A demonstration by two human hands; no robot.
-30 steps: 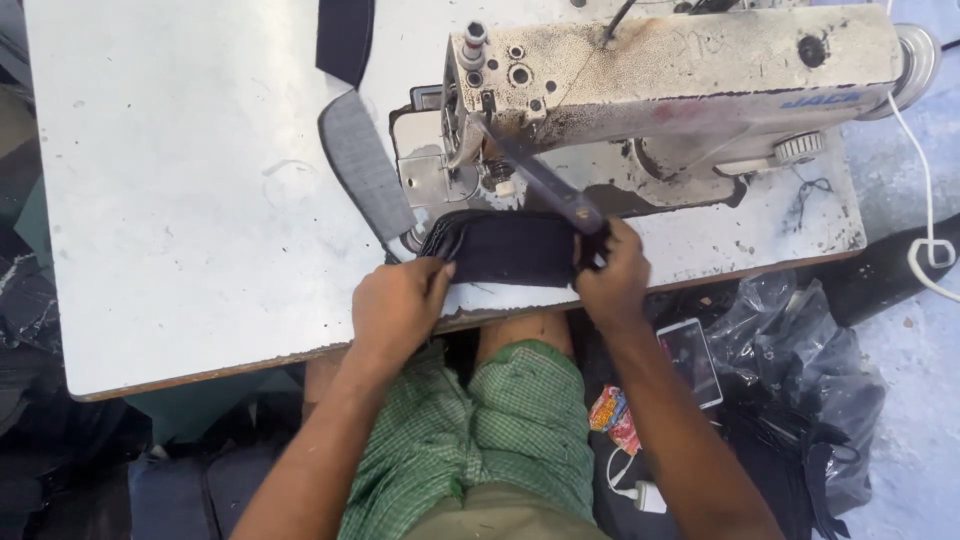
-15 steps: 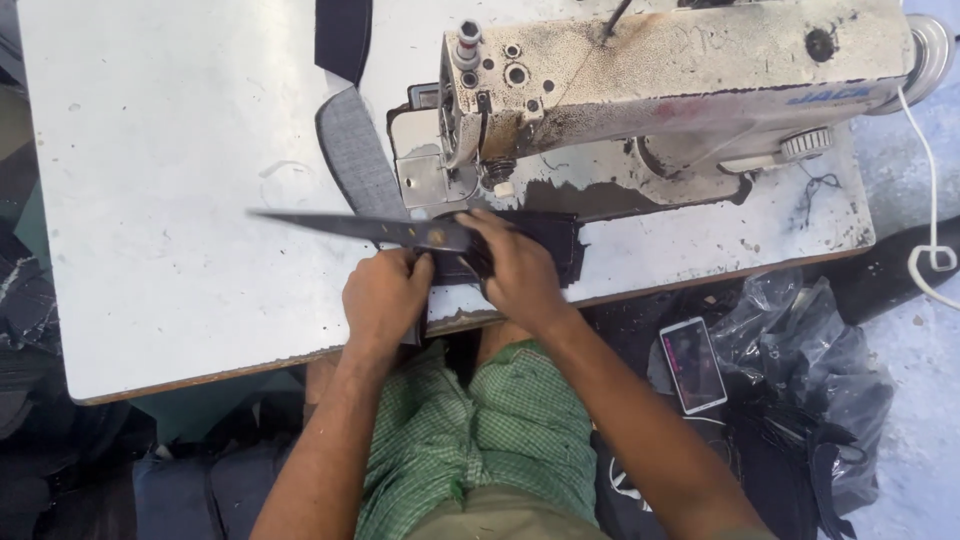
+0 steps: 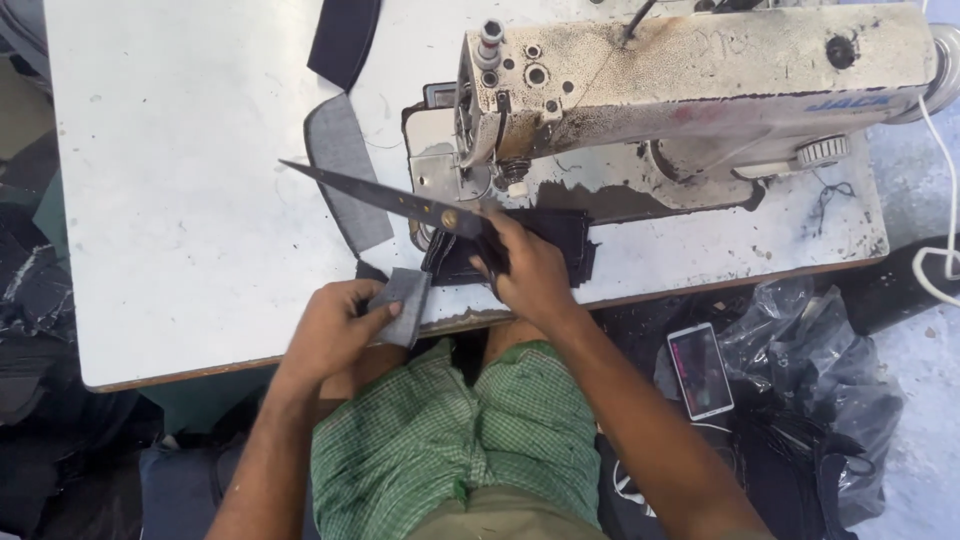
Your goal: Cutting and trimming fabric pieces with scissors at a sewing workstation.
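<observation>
Two bare hands work at the near edge of a white table (image 3: 180,200), seen from a head camera looking down. The right hand (image 3: 530,275) grips the handles of long scissors (image 3: 385,197), fingers curled through and around them. The blades are shut or almost shut; their long axis runs from the hand up and left, tip pointing far-left. The left hand (image 3: 335,330) pinches a small grey fabric piece (image 3: 403,300) between thumb and fingers at the table's near edge. This piece lies just left of the right hand and nearer than the blades, so the left hand is closer to it. Dark fabric (image 3: 560,240) lies under the right hand, below the sewing machine (image 3: 690,90). A grey strip (image 3: 345,170) lies further left.
</observation>
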